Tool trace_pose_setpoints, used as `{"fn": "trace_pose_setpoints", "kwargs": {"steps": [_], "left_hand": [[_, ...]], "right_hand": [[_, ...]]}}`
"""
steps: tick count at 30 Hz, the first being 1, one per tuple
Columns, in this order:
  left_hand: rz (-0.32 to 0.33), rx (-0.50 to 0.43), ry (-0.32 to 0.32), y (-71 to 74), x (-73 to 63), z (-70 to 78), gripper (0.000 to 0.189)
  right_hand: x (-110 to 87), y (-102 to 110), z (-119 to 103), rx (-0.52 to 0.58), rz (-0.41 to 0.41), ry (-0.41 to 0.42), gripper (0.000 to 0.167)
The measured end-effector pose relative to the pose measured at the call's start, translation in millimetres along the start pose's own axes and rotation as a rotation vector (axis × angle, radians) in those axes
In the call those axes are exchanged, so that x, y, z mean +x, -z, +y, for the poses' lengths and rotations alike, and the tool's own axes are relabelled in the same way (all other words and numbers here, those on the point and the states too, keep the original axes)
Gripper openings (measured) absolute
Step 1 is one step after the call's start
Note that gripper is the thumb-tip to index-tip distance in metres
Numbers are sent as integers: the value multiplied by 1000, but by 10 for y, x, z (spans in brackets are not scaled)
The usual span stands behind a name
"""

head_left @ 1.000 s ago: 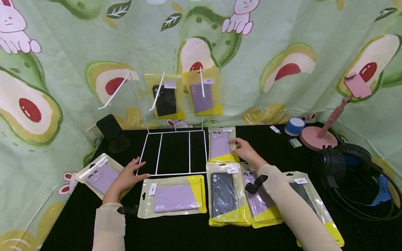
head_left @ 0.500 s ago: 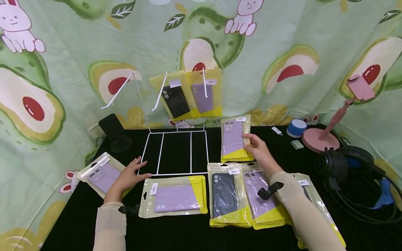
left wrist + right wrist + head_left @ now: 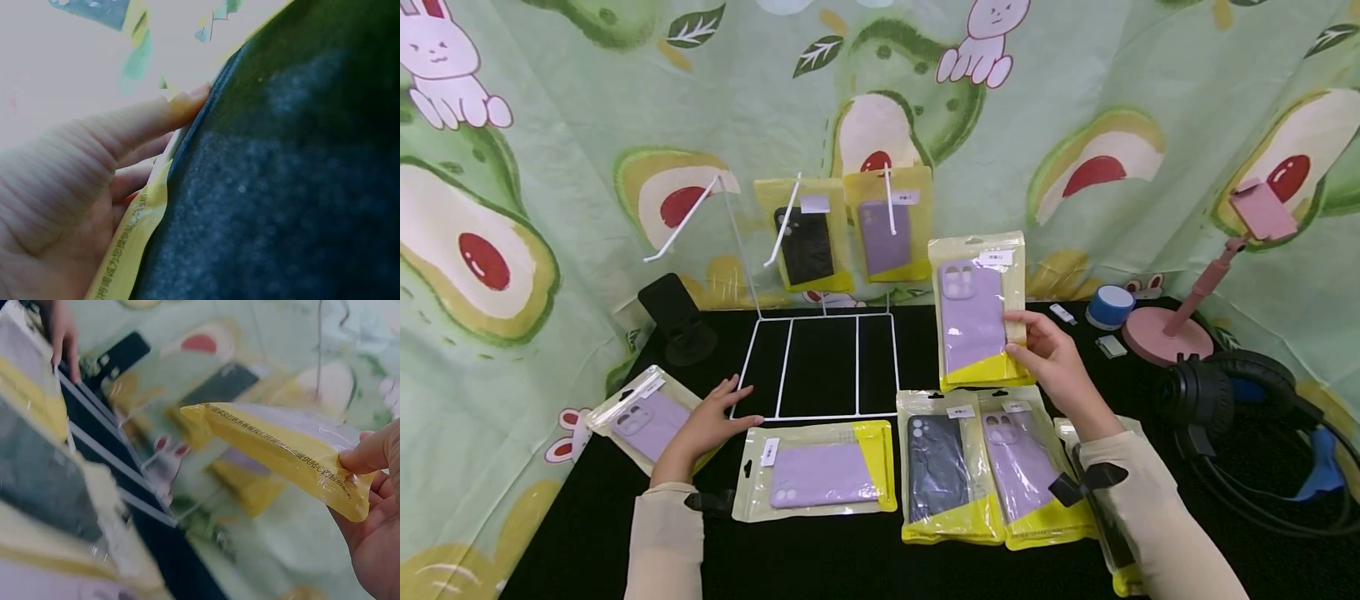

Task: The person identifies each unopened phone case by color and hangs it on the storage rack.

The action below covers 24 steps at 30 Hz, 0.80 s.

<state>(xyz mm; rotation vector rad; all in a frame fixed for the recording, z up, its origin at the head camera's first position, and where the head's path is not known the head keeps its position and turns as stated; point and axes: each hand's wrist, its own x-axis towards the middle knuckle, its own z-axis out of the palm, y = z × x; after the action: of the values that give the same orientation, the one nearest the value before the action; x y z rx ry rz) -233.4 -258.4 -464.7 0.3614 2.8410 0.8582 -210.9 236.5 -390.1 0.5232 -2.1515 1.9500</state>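
Note:
My right hand (image 3: 1060,367) pinches the right edge of a purple phone case in a yellow-edged clear pouch (image 3: 973,317), raised to the right of a white wire display rack (image 3: 856,367). In the right wrist view, the thumb presses the pouch's printed yellow end (image 3: 275,447). My left hand (image 3: 707,425) rests at the rack's front left corner with fingers spread. A pouched black phone case (image 3: 805,246) and a pouched purple phone case (image 3: 885,237) hang from the rack's hooks. The left hook (image 3: 681,218) carries nothing.
More pouched cases lie in front: purple ones (image 3: 823,475) (image 3: 647,421) (image 3: 1018,458) and black ones (image 3: 936,458), one partly under the right sleeve. A black phone stand (image 3: 673,312) is at left; headphones (image 3: 1217,392), a pink stand (image 3: 1172,329) and a blue-white tub (image 3: 1108,307) at right.
My right hand has lifted the pouched purple phone case off the table, up and to the right. The hanging black case swung sideways and back. My left hand stayed at the rack corner.

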Motion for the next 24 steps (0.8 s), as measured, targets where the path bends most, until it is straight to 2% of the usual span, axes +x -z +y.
{"fn": "trace_pose_setpoints", "kwargs": {"steps": [7,14,21,24], "left_hand": [[0,7,2,-3,8,-18,71],[12,12,-9,3,8,-18,70],[5,-2,3,-11,14,-35,71],[6,-3,0,-20,17,-47,71]], "right_hand": [[-118,-63,-408,85,-11,188,37],[-85,-195,-691,144,-147,354,35],[-12,-384,-735,157,-240,422,38],[-3,-440,-683,161,-269,399,39]]}}
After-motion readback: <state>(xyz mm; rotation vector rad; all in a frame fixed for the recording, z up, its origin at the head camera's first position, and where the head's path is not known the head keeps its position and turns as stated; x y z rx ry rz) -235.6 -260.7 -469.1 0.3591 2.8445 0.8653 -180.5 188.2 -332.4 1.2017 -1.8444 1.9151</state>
